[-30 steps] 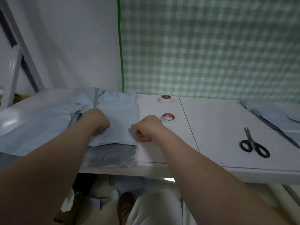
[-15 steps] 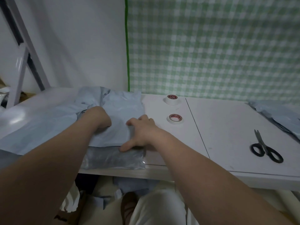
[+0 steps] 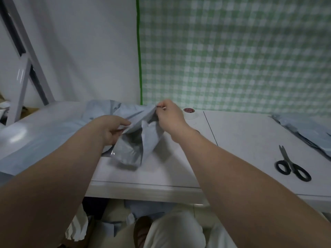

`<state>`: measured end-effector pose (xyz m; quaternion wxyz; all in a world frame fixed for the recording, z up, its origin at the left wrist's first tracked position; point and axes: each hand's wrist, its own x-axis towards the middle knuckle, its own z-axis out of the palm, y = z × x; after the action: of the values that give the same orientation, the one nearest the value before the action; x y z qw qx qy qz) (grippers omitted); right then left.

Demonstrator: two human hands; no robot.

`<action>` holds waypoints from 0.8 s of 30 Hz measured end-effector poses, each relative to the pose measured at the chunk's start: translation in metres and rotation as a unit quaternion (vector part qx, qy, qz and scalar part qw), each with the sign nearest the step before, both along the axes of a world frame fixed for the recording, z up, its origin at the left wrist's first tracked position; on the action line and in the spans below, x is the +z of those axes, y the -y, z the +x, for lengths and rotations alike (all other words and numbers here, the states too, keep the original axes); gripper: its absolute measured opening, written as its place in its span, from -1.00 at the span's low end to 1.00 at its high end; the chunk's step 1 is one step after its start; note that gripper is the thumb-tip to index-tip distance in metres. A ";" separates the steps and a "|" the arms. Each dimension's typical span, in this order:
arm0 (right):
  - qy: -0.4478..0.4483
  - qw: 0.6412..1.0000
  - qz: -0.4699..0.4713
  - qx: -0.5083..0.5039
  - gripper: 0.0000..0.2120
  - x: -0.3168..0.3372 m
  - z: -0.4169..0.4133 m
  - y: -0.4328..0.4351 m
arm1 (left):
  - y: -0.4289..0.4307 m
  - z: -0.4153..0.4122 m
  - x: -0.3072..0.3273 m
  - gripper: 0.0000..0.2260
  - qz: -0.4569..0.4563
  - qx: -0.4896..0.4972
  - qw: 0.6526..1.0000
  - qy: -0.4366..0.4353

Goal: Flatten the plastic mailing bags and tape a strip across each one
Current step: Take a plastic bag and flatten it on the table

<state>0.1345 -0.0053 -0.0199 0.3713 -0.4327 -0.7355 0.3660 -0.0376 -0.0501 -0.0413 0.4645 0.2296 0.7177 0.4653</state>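
While both forearms reach out over the desk (image 3: 232, 133), the left hand (image 3: 111, 129) and right hand (image 3: 170, 117) pinch a crumpled mailing bag (image 3: 136, 140) with curled fingers, lifting it near the desk's left side.

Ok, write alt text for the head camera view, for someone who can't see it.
Two hands hold a crumpled pale blue mailing bag up over a white table, the left hand gripping one edge, the right hand pinching the top. More bags are piled at left; a tape roll and black scissors lie to the right.
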 end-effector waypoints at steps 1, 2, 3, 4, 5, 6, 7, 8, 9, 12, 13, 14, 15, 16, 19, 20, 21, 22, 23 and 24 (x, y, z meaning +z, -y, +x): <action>-0.025 1.000 -0.010 0.001 -0.84 0.008 0.000 -0.004 | -0.001 0.003 0.003 -0.74 -0.004 -0.005 0.999 0.053; -0.050 0.999 -0.021 0.002 -0.85 0.016 0.000 -0.007 | -0.003 0.005 0.005 -0.70 -0.002 -0.010 0.997 0.083; -0.076 0.997 -0.032 0.002 -0.86 0.023 0.000 -0.010 | -0.006 0.007 0.005 -0.64 0.013 -0.015 0.993 0.114; -0.103 0.994 -0.044 0.001 -0.86 0.029 -0.001 -0.013 | -0.006 0.015 0.008 -0.60 0.026 -0.017 0.989 0.146; -0.127 0.990 -0.057 0.002 -0.84 0.035 -0.002 -0.017 | -0.005 0.026 0.012 -0.65 0.053 -0.027 0.983 0.172; -0.148 0.986 -0.071 0.006 -0.84 0.040 0.000 -0.018 | -0.005 0.035 0.015 -0.80 0.078 -0.023 0.979 0.184; -0.163 0.983 -0.083 0.011 -0.84 0.044 0.003 -0.019 | -0.006 0.044 0.016 -0.88 0.095 -0.015 0.976 0.193; -0.177 0.980 -0.089 0.015 -0.84 0.048 0.008 -0.020 | -0.006 0.053 0.018 -0.87 0.112 -0.009 0.974 0.197; -0.193 0.977 -0.093 0.017 -0.84 0.052 0.013 -0.021 | -0.008 0.061 0.020 -0.86 0.121 -0.007 0.964 0.235; -0.281 0.952 -0.118 0.030 -0.83 0.064 0.037 -0.028 | -0.025 0.078 0.021 -0.55 0.084 -0.018 0.941 0.328; -0.312 0.941 -0.128 0.037 -0.84 0.068 0.048 -0.029 | -0.029 0.087 0.022 -0.52 0.071 -0.033 0.944 0.320; -0.339 0.929 -0.140 0.041 -0.85 0.073 0.058 -0.030 | -0.034 0.098 0.023 -0.52 0.066 -0.050 0.944 0.318; -0.368 0.916 -0.153 0.044 -0.85 0.076 0.069 -0.033 | -0.040 0.109 0.025 -0.52 0.064 -0.068 0.948 0.304; -0.395 0.903 -0.164 0.048 -0.85 0.080 0.080 -0.035 | -0.046 0.120 0.026 -0.52 0.067 -0.090 0.946 0.304; -0.466 0.866 -0.174 0.049 -0.86 0.086 0.110 -0.045 | -0.062 0.151 0.032 -0.59 0.073 -0.124 0.943 0.299; -0.482 0.857 -0.174 0.048 -0.87 0.086 0.120 -0.051 | -0.068 0.161 0.033 -0.67 0.078 -0.138 0.940 0.303; -0.494 0.850 -0.175 0.047 -0.86 0.085 0.130 -0.056 | -0.076 0.171 0.034 -0.72 0.079 -0.144 0.937 0.308; -0.501 0.846 -0.180 0.042 -0.86 0.083 0.139 -0.062 | -0.083 0.180 0.035 -0.75 0.079 -0.152 0.930 0.324; -0.504 0.843 -0.187 0.036 -0.88 0.079 0.149 -0.069 | -0.089 0.190 0.035 -0.71 0.080 -0.155 0.929 0.327; -0.504 0.841 -0.194 0.026 -0.88 0.075 0.157 -0.077 | -0.097 0.198 0.032 -0.67 0.086 -0.156 0.924 0.339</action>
<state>0.2910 0.0720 0.0549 0.5897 -0.2323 -0.3713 0.6786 0.1602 0.0467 -0.0095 0.7255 0.2063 0.4295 0.4966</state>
